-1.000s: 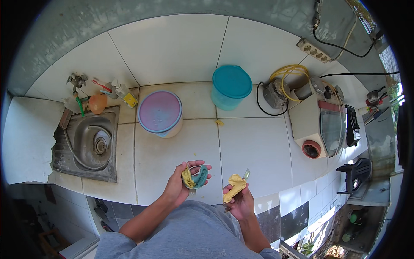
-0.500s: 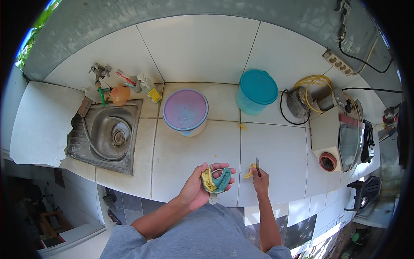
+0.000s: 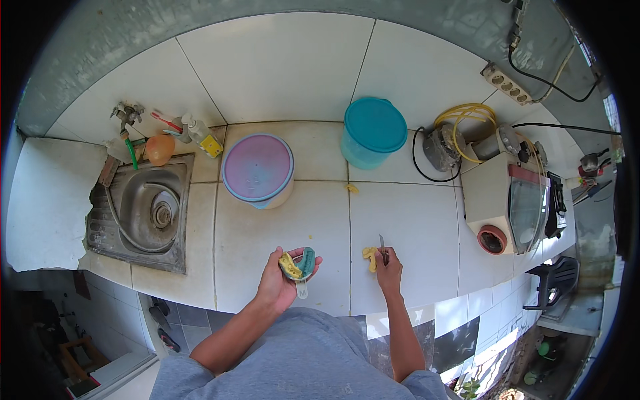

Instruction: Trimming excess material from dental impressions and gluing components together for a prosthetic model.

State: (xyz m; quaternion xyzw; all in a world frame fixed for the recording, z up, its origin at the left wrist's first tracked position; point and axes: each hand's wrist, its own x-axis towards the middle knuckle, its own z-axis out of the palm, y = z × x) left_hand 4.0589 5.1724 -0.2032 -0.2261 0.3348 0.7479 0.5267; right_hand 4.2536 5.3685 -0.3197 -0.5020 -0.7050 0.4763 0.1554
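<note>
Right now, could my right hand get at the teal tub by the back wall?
Probably yes: nothing tall stands between your right hand and the teal tub, though the hand holds a thin-bladed tool, which may need setting down first.

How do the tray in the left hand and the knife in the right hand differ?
The tray is broad and curved; the knife is slim and straight. The tray carries yellow and teal material, while the knife's visible blade looks grey. The tray rests in the cupped left hand; the knife points away from the person, gripped in the right hand. Both are hand-held.
</note>
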